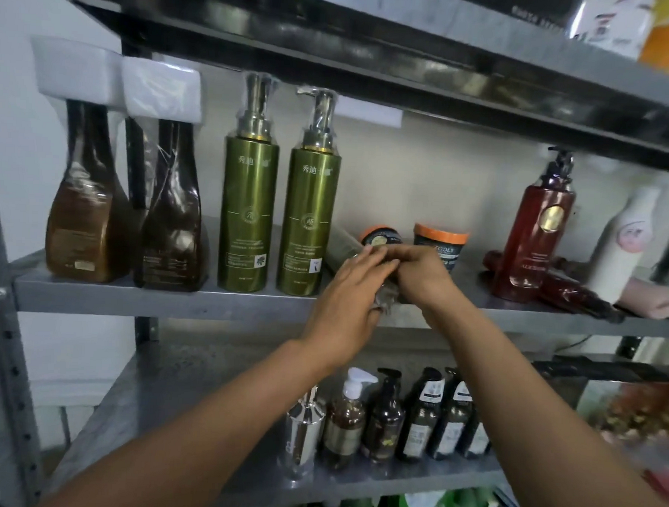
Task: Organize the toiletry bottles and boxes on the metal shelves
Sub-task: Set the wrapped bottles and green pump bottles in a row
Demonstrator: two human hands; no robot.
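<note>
Middle metal shelf (167,302): I watch both hands close round a third green bottle (343,248) lying just beside two upright green bottles (248,210), the left hand (346,292) wrapped over its body and the right hand (421,277) curled at its pump end. I judge the step is standing it up, which calls for tipping it upright beside the pair. Also counted here: two brown bottles (82,220), two red bottles (535,240), one white bottle (628,245), two orange-lidded jars (440,243).

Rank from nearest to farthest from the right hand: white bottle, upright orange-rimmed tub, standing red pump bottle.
1. Upright orange-rimmed tub, just behind the right hand.
2. Standing red pump bottle, to the right.
3. Tall white bottle, far right.
</note>
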